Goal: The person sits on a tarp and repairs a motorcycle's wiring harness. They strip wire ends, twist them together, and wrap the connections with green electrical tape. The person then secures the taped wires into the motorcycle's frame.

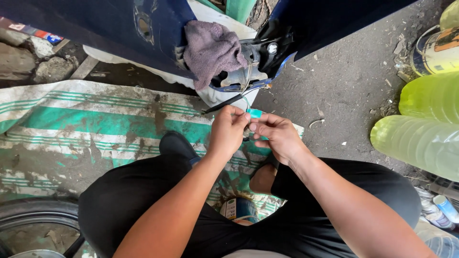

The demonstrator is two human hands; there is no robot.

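My left hand [227, 130] and my right hand [276, 135] meet in the middle of the view, fingertips pinched together on a small teal connector [254, 113]. A thin green wire [245, 101] runs from the connector up into the open part of a dark blue scooter body [153, 33]. A purple-grey rag [210, 48] lies draped over that opening. Black parts and a silver bolt [272, 48] sit just right of the rag. My knees in black trousers spread below the hands.
A dirty green-and-white striped mat [86, 124] covers the ground at left. Yellow-green plastic bottles [423, 138] lie at the right edge, with a round tin [435, 50] above them. A tyre [33, 212] shows bottom left. Grey concrete lies at right.
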